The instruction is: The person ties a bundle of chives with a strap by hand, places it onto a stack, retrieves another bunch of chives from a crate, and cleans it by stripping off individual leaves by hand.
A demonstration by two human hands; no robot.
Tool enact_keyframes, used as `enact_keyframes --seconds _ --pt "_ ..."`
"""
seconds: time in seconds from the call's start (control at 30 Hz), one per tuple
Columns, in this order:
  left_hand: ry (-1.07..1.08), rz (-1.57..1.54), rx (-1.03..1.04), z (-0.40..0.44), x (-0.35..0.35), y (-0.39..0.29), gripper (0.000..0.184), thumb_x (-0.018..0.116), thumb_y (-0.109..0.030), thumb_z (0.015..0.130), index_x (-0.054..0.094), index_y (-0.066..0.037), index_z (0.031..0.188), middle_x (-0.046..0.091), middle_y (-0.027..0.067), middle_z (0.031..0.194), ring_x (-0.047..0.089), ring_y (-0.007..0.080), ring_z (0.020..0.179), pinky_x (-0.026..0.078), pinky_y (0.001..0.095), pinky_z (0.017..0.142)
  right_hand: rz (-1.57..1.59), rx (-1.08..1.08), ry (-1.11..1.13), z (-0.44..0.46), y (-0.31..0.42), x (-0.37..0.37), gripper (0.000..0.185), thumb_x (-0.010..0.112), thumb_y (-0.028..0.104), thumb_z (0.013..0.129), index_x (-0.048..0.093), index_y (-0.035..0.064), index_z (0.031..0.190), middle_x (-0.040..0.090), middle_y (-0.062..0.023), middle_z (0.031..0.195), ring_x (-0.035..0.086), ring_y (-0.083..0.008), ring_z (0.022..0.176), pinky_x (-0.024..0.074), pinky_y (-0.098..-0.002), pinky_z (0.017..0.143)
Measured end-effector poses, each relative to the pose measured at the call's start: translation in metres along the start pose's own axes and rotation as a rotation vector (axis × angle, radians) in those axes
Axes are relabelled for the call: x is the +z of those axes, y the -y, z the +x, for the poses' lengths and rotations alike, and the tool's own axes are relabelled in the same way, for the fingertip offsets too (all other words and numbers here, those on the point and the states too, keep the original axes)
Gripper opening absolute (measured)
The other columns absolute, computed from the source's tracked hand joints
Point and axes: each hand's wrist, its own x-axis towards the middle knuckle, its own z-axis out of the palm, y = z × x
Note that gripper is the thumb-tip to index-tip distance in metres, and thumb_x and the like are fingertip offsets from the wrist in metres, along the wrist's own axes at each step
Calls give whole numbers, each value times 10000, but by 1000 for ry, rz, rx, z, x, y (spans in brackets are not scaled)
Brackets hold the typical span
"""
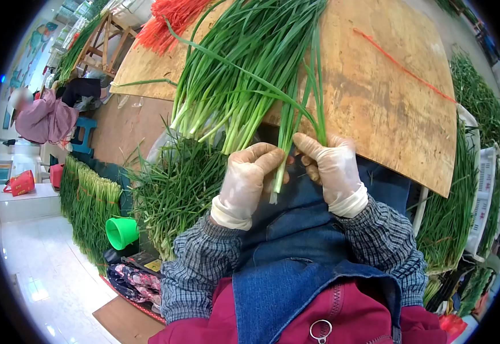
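Note:
My left hand [244,179], in a thin whitish glove, pinches a few chives [287,129] near their pale ends, which point down over my lap. My right hand [337,172], gloved likewise, is closed with thumb and fingers on a long green chive leaf [317,114] just right of those stalks. Behind both hands a large pile of chives [250,63] lies on the wooden board [387,97], white ends towards me. My right fingertips are partly hidden behind the thumb.
Red ties [167,23] lie at the board's far left, and one red strand [402,66] crosses its right side. Loose greens [175,183] heap at my left, near a green bucket [122,233] and standing bundles [92,206]. Another person [46,117] sits far left. More greens [448,212] fill the right.

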Motion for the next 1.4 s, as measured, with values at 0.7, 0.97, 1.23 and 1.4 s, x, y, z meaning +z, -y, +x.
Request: enact_keyframes --seconds 0.7,0.97,1.23,1.4 --pt "-150 211 223 3 18 25 130 542 -112 856 576 5 812 553 31 594 447 60 435 334 192 389 111 -48 -61 1 -11 5 67 604 -40 756 602 -16 819 566 -30 635 447 -73 428 351 -197 398" --pt "-335 28 309 0 23 29 92 559 -79 842 583 4 810 550 17 590 445 50 446 316 178 404 108 -66 -163 6 -5 -7 44 600 -2 764 596 -18 805 586 -51 637 472 -65 429 322 -186 358" --pt "-436 307 128 -106 -148 25 70 548 12 794 617 15 802 541 5 595 446 47 472 316 175 425 401 207 169 6 3 -16 178 524 132 829 584 -19 900 561 -46 676 425 -64 466 301 -186 390" --pt "-675 1878 -128 -117 -236 81 124 532 -109 758 624 -26 765 602 139 717 576 298 672 464 390 607 449 199 285 12 6 -12 263 521 186 849 565 -27 997 542 -19 670 462 -85 542 343 -202 441"
